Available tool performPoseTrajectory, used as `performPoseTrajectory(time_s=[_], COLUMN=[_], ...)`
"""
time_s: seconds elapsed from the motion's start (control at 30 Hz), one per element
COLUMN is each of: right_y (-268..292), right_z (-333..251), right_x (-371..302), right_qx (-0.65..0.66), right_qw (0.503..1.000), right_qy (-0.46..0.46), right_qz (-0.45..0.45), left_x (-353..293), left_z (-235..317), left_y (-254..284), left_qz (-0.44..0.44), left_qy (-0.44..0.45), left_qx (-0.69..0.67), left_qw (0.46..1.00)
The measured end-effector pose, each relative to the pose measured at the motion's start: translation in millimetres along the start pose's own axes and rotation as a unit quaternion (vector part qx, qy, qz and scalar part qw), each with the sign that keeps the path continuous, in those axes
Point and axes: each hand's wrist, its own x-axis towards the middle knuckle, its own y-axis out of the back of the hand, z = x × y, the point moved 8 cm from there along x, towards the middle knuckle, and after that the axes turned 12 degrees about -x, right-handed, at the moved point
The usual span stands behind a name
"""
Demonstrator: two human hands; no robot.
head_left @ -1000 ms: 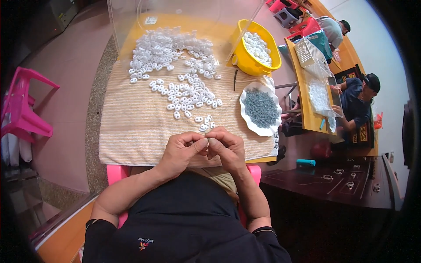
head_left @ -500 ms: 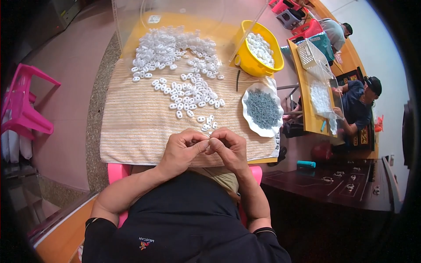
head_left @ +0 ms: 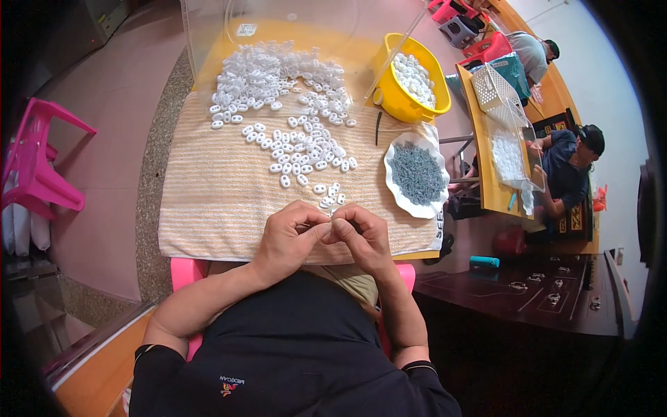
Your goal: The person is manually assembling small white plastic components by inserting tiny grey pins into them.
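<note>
My left hand (head_left: 289, 236) and my right hand (head_left: 364, 238) meet over the near edge of a striped beige towel (head_left: 201, 187), fingertips pinched together. Whatever they hold is tiny and mostly covered by the fingers; a speck of white shows there. Just beyond the fingertips lie several small white oval plastic pieces (head_left: 319, 189), each with two dark holes. More of these pieces (head_left: 306, 153) are scattered farther up the towel, leading to a large heap (head_left: 257, 73) at the back. Right of my hands stands a wavy-rimmed white dish (head_left: 415, 210) full of small grey screw-like parts (head_left: 417, 170).
A yellow basin (head_left: 389, 94) of white pieces stands back right. Clear plastic sheeting (head_left: 299, 21) rises behind the heap. A thin black strip (head_left: 378, 128) lies near the basin. Pink stool (head_left: 48, 160) at left; dark table (head_left: 514, 292) at right. Two people sit at another table (head_left: 479, 139).
My hands stay pinched together in nearly the same spot, with only a very slight shift of the fingers. The view has moved a little; the pieces and containers lie as before.
</note>
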Motion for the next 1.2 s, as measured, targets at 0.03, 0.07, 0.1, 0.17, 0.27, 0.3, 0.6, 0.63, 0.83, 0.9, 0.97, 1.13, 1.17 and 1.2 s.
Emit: performPoseTrajectory(time_s=[0.03,0.07,0.1,0.17,0.27,0.3,0.6,0.63,0.83,0.9,0.97,1.13,1.17,1.2], right_y=[0.0,0.4,0.7,0.2,-0.3,-0.4,-3.5,-3.2,-3.5,-3.0,-2.4,-1.0,-1.5,-1.8], right_z=[0.2,-0.4,-0.9,0.0,-4.5,-8.0,-6.9,-5.7,-1.9,1.9,2.6,6.0,8.7,11.3], right_x=[0.4,0.7,0.8,1.1,0.3,-0.3,-1.1,-1.1,-1.2,-1.0,0.0,1.0,1.1,1.0], right_qx=[0.0,-0.011,-0.021,-0.03,-0.071,-0.103,-0.089,-0.089,-0.005,0.031,0.044,0.073,0.09,0.108], right_qw=[1.0,1.0,1.0,0.999,0.996,0.991,0.989,0.989,0.995,0.997,0.997,0.996,0.995,0.993], right_qy=[0.0,0.01,0.02,0.027,0.056,0.076,0.105,0.105,0.087,0.058,0.048,0.029,0.016,0.002], right_qz=[0.0,0.0,0.0,0.006,0.02,0.027,0.052,0.052,0.04,0.035,0.037,0.045,0.045,0.045], left_x=[0.2,0.6,1.0,1.4,1.6,1.2,-0.7,-0.5,0.0,-0.1,-0.2,0.5,0.4,0.3], left_z=[0.3,0.6,2.8,4.0,0.3,-0.3,-13.2,-15.4,-16.2,-15.1,-12.1,-4.8,-2.6,-2.8], left_y=[-0.5,-1.3,-1.5,-3.6,-3.5,-3.6,-2.8,-2.2,-1.3,-1.1,-0.8,-1.7,-1.9,-1.7], left_qz=[-0.005,-0.01,-0.01,-0.02,-0.028,-0.027,-0.013,-0.013,-0.009,-0.008,-0.003,-0.005,-0.004,-0.004], left_qy=[0.001,0.002,0.002,0.031,0.03,0.03,0.063,0.058,0.044,0.04,0.024,0.003,-0.005,-0.005], left_qx=[-0.003,-0.006,-0.007,-0.034,-0.044,-0.044,-0.113,-0.113,-0.113,-0.107,-0.092,-0.05,-0.037,-0.037], left_qw=[1.0,1.0,1.0,0.999,0.998,0.998,0.991,0.992,0.993,0.993,0.996,0.999,0.999,0.999])
